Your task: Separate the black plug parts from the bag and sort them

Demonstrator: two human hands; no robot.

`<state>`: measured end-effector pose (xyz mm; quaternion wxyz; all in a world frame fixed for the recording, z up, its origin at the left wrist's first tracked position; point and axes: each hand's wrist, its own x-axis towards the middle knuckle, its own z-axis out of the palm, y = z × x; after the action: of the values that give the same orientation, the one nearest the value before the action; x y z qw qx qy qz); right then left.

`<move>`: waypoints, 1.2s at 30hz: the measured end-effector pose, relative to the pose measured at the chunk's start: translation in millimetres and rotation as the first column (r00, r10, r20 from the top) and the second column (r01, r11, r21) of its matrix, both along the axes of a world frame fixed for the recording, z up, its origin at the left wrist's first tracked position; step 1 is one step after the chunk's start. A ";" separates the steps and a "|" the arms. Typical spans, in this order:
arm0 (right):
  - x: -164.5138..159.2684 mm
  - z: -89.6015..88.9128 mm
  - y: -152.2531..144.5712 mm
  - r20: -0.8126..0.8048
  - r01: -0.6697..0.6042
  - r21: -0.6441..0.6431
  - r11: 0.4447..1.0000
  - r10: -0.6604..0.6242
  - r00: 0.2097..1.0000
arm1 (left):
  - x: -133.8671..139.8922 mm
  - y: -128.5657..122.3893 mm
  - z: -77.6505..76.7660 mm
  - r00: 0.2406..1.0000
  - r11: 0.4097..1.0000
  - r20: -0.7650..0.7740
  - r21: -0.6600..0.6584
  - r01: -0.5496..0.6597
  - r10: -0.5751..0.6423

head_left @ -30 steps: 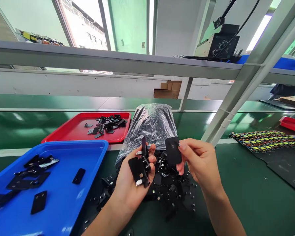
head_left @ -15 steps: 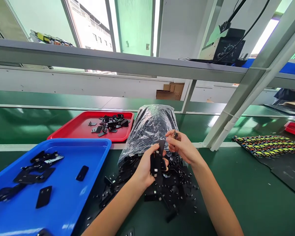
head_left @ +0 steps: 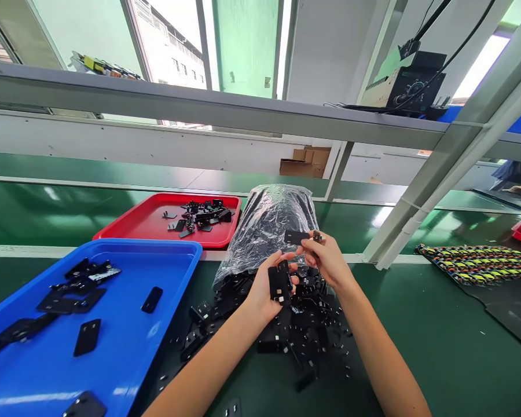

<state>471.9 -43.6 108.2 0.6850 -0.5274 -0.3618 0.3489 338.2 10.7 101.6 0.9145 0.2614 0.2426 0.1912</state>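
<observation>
My left hand [head_left: 267, 285] is closed around a black bracket-like part [head_left: 280, 282] with small light spots on it. Just above and to the right, my right hand [head_left: 323, 255] pinches a flat black plate [head_left: 296, 237] that points left, with a small dark piece at its right end by the fingertips. The two hands nearly meet at the fingers. Beneath them spreads a pile of small black parts [head_left: 312, 330], spilling from a clear plastic bag [head_left: 282, 211]. Exactly how the pinched pieces join is too small to tell.
To the left lies a blue tray [head_left: 125, 359] with several black plates. Behind it, a red tray [head_left: 130, 223] holds more black parts. A slanted grey post [head_left: 434, 168] rises at right, near a mat [head_left: 514, 313] with rows of colourful pieces. A shelf [head_left: 243, 113] crosses above.
The flat black plate has come away from the left hand and now sits in the right hand's fingers, turned level. The view has shifted slightly.
</observation>
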 end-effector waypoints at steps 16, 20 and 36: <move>-27.0 9.8 -15.7 0.018 0.018 0.093 0.996 -0.020 1.000 | -22.6 5.3 35.5 0.995 0.988 0.094 0.150 -0.045 0.031; -35.5 7.9 -18.6 0.138 0.033 0.107 0.994 -0.048 0.989 | -23.1 1.6 36.4 0.997 0.990 0.076 0.139 -0.015 0.005; -34.6 30.4 -40.7 0.517 -0.133 -0.106 0.985 0.169 0.839 | -33.4 -2.5 46.5 0.993 0.991 0.112 0.124 -0.056 0.042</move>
<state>437.3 -84.3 138.6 0.5134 -0.5944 -0.5632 0.2566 304.8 8.2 148.1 0.9028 0.3023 0.1861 0.2425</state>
